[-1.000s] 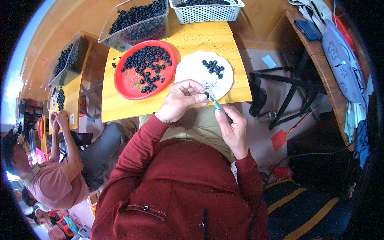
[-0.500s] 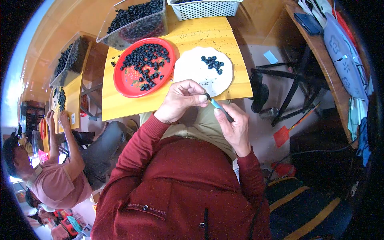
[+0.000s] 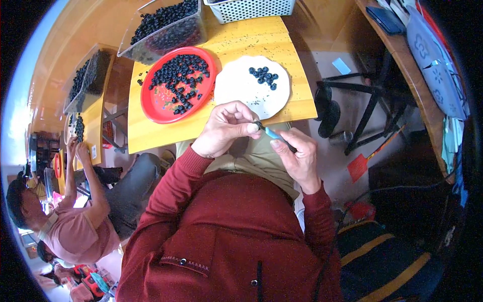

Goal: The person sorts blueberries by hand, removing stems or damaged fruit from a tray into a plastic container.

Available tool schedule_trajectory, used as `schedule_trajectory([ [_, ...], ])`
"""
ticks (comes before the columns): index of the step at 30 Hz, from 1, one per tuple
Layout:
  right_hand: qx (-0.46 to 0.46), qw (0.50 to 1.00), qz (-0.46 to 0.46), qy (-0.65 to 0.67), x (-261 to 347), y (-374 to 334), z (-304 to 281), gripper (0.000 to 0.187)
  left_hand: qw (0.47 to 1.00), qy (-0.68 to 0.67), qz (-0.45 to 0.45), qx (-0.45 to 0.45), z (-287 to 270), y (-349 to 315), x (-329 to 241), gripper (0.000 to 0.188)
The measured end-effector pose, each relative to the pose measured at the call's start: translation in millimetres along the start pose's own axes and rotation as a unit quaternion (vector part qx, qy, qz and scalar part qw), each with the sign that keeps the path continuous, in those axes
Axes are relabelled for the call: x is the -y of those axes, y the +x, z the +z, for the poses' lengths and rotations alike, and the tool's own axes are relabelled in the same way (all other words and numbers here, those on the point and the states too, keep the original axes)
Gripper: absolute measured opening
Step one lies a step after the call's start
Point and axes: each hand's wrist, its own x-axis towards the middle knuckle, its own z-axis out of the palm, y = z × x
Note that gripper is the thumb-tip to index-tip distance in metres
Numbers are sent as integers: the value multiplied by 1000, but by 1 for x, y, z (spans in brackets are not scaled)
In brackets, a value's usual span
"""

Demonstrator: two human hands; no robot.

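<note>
Head view: left hand [image 3: 226, 130] has a small dark round piece [image 3: 258, 124] pinched tight by the near edge of the table [image 3: 151, 139], right hand [image 3: 300, 153] is gripping a blue tool [image 3: 273, 133] angled at it. White plate [image 3: 233, 86] sits just beyond, red tray [image 3: 157, 109] to its left.

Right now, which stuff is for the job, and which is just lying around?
For the job, it seems:
dark piece in the left hand's grip
blue tool in the right hand's grip
red tray, white plate and clear tub, all holding dark pieces

Probably just lying about:
red swatter
pale blue flat thing
dark flat case
</note>
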Motion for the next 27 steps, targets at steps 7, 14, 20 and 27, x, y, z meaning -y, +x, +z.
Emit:
schedule_trajectory([
  [7,-72,994,80,-12,-25,-9,-9,26,996,-28,57,64,16,-1,-11,20],
  [14,-43,995,81,36,-8,-8,-9,28,999,-41,28,17,10,1,-4,21],
  [20,-44,995,45,76,0,-9,-1,27,999,-47,3,8,6,0,-1,20],
  [27,-35,988,14,150,17,2,8,26,999,-26,-18,11,7,-6,5,19],
])
